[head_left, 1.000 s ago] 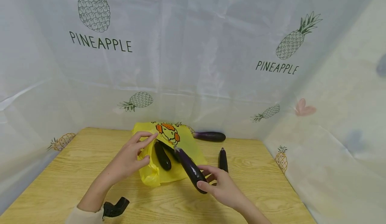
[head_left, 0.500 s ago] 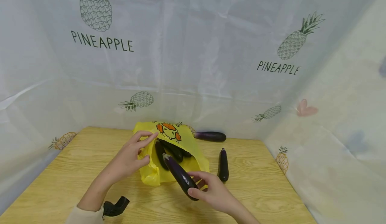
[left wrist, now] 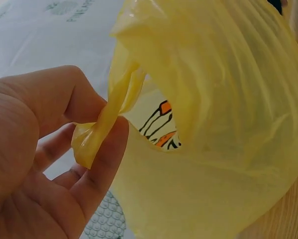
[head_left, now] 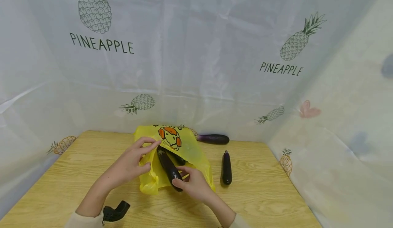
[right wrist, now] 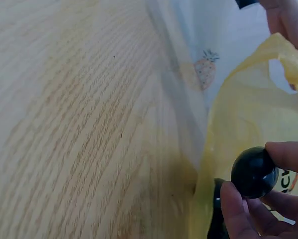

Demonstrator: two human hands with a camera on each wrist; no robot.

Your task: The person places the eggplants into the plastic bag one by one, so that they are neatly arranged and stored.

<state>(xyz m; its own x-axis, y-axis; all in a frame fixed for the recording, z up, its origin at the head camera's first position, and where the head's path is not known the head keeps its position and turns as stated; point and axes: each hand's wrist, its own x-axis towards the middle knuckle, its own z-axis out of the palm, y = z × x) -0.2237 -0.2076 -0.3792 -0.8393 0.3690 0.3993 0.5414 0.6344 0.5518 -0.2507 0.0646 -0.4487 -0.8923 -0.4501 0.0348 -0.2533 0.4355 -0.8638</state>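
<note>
- The right hand [head_left: 194,184] has a narrow grip, thumb and fingers pinching the held eggplant [head_left: 167,165] near its blunt end, which faces the right wrist camera.
- That eggplant lies tilted across the opening of the yellow bag [head_left: 194,149], its far end under the upper layer; the step in hand looks like sliding it in.
- The left hand [head_left: 130,161] grips the bag's handle [left wrist: 116,97], pinched between thumb and finger.
- Best keep that pinch steady and lifted, since thin plastic would probably sag onto the eggplant otherwise.
- Push along the eggplant's length, aiming beside the inner eggplant [head_left: 181,160] rather than against it.
- Release only once the blunt end is past the rim; its glossy skin may slip if squeezed unevenly.
- Two more lie on the counter [head_left: 261,197]: the right eggplant [head_left: 227,170], beside the bag, and the back eggplant [head_left: 214,139], near the curtain [head_left: 196,67].
</note>
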